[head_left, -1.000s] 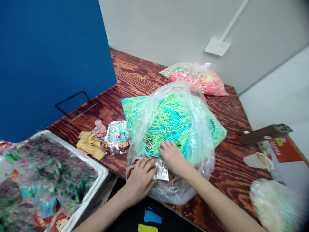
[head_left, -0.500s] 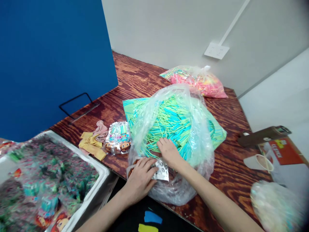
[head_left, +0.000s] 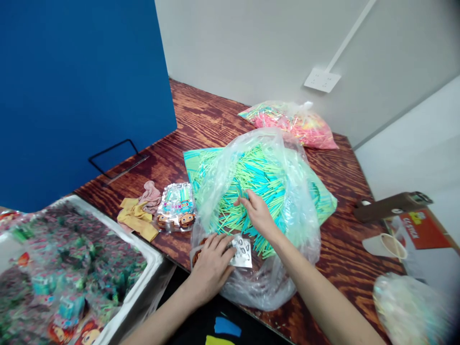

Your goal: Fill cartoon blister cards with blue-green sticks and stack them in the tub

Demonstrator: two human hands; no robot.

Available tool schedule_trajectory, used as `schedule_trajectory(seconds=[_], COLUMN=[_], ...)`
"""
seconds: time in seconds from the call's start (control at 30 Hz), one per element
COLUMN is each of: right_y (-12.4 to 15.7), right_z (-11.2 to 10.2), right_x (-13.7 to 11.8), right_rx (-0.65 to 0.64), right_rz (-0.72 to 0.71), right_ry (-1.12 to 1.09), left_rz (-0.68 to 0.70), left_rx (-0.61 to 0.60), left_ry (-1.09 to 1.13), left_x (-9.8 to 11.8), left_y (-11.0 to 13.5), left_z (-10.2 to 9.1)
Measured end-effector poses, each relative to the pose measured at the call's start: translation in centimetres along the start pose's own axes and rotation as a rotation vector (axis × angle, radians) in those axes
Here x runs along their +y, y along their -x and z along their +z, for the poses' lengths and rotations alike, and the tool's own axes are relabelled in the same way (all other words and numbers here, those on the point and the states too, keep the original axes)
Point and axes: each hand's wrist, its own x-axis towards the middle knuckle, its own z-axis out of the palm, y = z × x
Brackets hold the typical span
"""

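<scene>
A large clear plastic bag [head_left: 287, 163] full of green and blue sticks [head_left: 262, 175] lies open on the wooden table [head_left: 201, 120]. My right hand [head_left: 257, 213] reaches into the bag, fingers pinched on some of the sticks. My left hand [head_left: 212, 263] rests at the bag's near edge, fingers curled over a small printed packet [head_left: 241, 251] and pressing it down.
A filled cartoon packet [head_left: 176, 206] and yellow and pink scraps [head_left: 138, 213] lie left of the bag. A white tray [head_left: 151, 261] of packets sits at lower left. A pink stick bag [head_left: 291, 122] lies behind. A blue board, paper cup [head_left: 384, 244] and brown device [head_left: 391, 206] stand around.
My right hand has moved up from the bag's near edge deeper into the sticks and closed on some. My left hand has stayed on the small packet.
</scene>
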Motion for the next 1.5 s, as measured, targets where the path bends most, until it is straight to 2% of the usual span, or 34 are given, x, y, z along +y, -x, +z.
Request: schedule_trajectory(seconds=[0.13,0.23,0.37,0.53,0.63,0.8,0.87,0.93,1.0,1.13,1.37,1.5], right_y=[-0.1,0.9,3.8,8.1,9.7,11.0,11.3,11.6,11.8,12.1,12.1,12.3], right_z=[0.0,-0.1,0.5,3.2,4.4,5.0,5.4,5.9,6.3,6.2,5.1,5.2], right_x=[0.3,0.3,-0.2,0.0,0.2,-0.2,-0.2,-0.1,0.1,0.3,-0.6,-0.6], right_rx=[0.026,-0.001,0.016,0.176,0.189,0.177,0.186,0.2,0.207,0.193,0.139,0.124], right_rz=[0.159,0.291,0.352,0.323,0.323,0.267,0.267,0.247,0.198,0.132,0.145,0.122], right_ry=[-0.5,-0.836,-1.031,-0.925,-0.855,-0.718,-0.678,-0.69,-0.685,-0.517,-0.507,-0.522], left_rz=[-0.005,0.009,0.021,0.003,0.0,-0.088,-0.091,-0.046,0.028,0.111,-0.09,-0.147], left_rx=[-0.014,-0.023,-0.002,0.015,0.051,0.342,0.405,0.392,0.329,0.187,0.273,0.176], left_ry=[-0.015,-0.035,-0.061,-0.038,-0.002,0.1,0.132,0.139,0.116,0.06,0.118,0.013], left_x=[0.1,-0.1,-0.4,-0.4,-0.2,0.8,1.6,2.2,2.5,2.3,0.4,-0.8], left_y=[-0.1,-0.2,-0.5,-1.0,-0.9,-1.3,-2.0,-2.8,-3.5,-3.8,-2.2,-1.7], left_z=[-0.2,-0.1,0.2,0.2,-0.7,-3.1,-3.6,-3.6,-3.1,-1.9,-1.6,-0.5])
